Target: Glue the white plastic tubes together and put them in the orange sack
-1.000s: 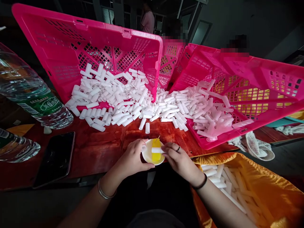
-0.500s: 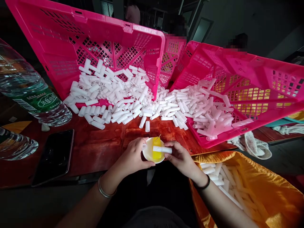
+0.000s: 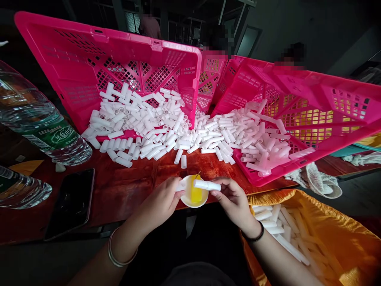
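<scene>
Where left hand (image 3: 162,200) covers it, bowl (image 3: 187,199) rim vanishes.

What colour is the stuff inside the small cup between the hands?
The stuff is yellow, the cup white; the head view shows it.

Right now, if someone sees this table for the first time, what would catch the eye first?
Two bright pink crates lie tipped at the back of the table, spilling a heap of short white tubes onto it. At the near edge, the left hand holds a small white cup with something yellow inside; the right hand holds one tube at its rim.
</scene>
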Motion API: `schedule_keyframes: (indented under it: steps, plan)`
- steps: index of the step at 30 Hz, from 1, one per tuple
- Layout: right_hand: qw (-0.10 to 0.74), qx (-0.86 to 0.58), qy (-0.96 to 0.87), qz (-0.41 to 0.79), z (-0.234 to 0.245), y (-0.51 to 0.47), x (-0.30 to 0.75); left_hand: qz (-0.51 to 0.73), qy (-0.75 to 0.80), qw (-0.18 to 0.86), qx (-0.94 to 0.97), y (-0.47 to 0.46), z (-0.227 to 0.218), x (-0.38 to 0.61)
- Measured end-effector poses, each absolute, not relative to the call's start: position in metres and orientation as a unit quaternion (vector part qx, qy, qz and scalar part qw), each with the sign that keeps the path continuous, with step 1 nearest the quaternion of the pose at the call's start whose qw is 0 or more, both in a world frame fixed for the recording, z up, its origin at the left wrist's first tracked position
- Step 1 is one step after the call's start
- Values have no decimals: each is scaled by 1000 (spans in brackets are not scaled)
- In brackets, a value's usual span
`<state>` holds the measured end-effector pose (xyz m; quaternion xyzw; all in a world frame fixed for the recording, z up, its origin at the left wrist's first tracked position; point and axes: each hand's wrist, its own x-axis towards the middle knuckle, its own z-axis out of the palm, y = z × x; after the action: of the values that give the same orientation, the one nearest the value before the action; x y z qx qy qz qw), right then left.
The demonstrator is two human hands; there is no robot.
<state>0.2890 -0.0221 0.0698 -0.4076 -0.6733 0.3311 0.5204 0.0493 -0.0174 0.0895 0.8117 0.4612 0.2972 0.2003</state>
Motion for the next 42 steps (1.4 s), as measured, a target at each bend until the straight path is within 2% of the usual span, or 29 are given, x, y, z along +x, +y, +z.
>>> schedule_keyframes:
  steps: [2, 8, 14, 17, 21, 27, 31, 36, 40, 42]
  plan:
    - [503, -408, -670, 362, 84, -26, 287, 290, 435, 160, 837, -20, 99, 51]
    - [401, -394, -750, 349, 119, -32, 289, 248, 398, -20, 883, -32, 112, 63]
    - [404, -413, -757, 305, 136, -35, 282, 239, 416, -57, 875, -48, 124, 80]
    - [378, -441, -763, 284, 143, -37, 280, 259, 413, -95, 868, -52, 130, 84]
    - [357, -437, -765, 309, 144, -38, 281, 268, 412, -119, 863, -54, 132, 84]
    - [411, -462, -716, 324, 115, -23, 299, 283, 476, -45, 832, -41, 115, 56]
    - [425, -475, -716, 285, 82, -10, 301, 324, 519, 82, 787, -28, 89, 43]
    - [402, -433, -785, 186, 59, -9, 297, 340, 475, 225, 780, -22, 65, 51]
    - [384, -369, -832, 154, 53, -13, 300, 301, 467, 252, 792, -15, 62, 60]
    - [397, -362, -823, 183, 52, -14, 301, 290, 475, 248, 793, -10, 63, 63]
